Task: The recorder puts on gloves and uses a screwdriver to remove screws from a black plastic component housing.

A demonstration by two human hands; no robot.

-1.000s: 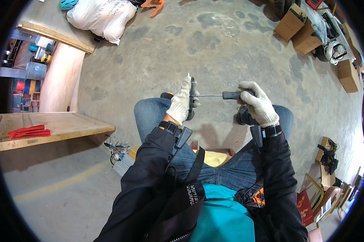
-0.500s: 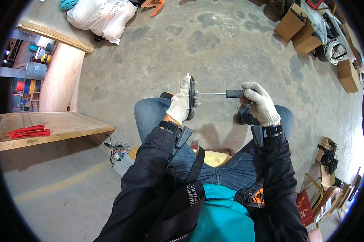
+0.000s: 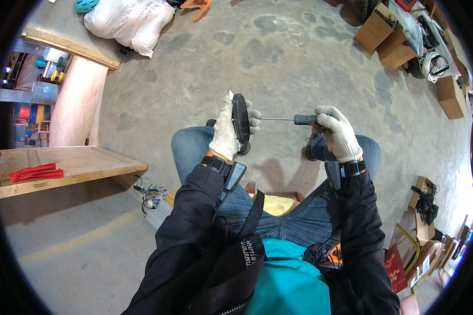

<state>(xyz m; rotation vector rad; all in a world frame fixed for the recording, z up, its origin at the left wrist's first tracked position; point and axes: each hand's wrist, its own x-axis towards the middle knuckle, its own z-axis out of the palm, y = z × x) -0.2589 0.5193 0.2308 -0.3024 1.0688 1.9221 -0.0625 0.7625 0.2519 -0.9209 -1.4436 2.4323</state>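
Observation:
My left hand (image 3: 224,128), in a white knitted glove, is closed around a flat black oblong object (image 3: 240,118) with rounded ends. It stands upright in the grip, its broad dark face turned partly toward me; its kind is unclear. Gloved fingertips show along its right side. Opposite, my right hand (image 3: 340,134), also gloved, grips a screwdriver (image 3: 304,120) by its dark handle, which has a red part. The thin metal shaft runs level to the left. Its tip ends by the left fingertips; whether it touches the black object cannot be seen.
My jeans-clad knees (image 3: 192,149) are spread beneath my hands above a concrete floor (image 3: 205,68). Red cloth (image 3: 36,172) lies on a wooden board (image 3: 100,157) at left. A white sack (image 3: 129,26) sits far left, cardboard boxes (image 3: 375,34) far right, wires (image 3: 151,200) near my left leg.
The black object has turned from edge-on to show its broad face. My left hand has shifted a little to the left. My right hand keeps the screwdriver in nearly the same place.

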